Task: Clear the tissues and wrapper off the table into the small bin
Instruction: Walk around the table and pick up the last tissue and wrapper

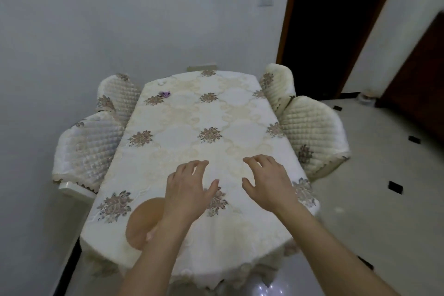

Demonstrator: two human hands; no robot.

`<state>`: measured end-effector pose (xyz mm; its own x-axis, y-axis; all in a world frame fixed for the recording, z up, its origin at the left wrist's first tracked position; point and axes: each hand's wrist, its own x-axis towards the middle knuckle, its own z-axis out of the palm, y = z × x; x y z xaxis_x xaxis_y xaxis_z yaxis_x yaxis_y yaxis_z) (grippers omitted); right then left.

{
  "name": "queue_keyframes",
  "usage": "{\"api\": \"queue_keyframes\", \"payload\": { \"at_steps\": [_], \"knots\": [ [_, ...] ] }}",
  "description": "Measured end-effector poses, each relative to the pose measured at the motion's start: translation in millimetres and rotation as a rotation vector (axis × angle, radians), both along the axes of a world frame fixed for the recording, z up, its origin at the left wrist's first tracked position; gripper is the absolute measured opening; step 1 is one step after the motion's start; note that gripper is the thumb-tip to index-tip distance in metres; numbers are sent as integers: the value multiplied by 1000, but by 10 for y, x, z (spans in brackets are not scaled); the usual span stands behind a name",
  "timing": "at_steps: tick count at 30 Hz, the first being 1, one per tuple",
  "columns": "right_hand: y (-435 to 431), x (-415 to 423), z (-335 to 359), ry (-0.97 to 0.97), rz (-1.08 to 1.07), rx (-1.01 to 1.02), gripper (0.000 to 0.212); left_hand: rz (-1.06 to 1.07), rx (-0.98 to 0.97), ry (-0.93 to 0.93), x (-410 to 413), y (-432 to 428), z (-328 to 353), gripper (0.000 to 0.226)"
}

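Table was long with rounded ends, draped in a cream tablecloth embroidered with flower clusters. Far left corner: crumpled purple wrapper lay on the cloth, small white scrap just beyond it. Near left edge: round tan object, partly hidden.

Quilted cream covers on every seat here: far left chair and near left chair along the grey wall, far right chair and near right chair side by side (floral patches on each). Switch plate high on the wall. Dark doorway, brown door, and a pale floor dotted with black insets.
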<state>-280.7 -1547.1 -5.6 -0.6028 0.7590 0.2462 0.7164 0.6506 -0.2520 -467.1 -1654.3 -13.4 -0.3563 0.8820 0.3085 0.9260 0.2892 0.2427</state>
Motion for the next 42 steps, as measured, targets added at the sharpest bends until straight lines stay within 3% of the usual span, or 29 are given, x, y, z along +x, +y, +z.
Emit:
{"api": "queue_keyframes", "payload": {
  "at_steps": [11, 21, 30, 42],
  "knots": [
    [-413, 1368, -193, 19, -407, -7, 45, -357, -18, -7, 1001, 351, -189, 56],
    [-312, 2353, -227, 57, -605, -29, 45, -570, 18, 44, 1952, 900, -215, 55],
    [749, 3424, -360, 91, -682, -29, 46, -667, 19, 106, 3103, 2067, -227, 56],
    [2383, 4891, -427, 44, -611, -94, 44, -618, -2, 108, 4530, 3699, -255, 48]
  ]
}}
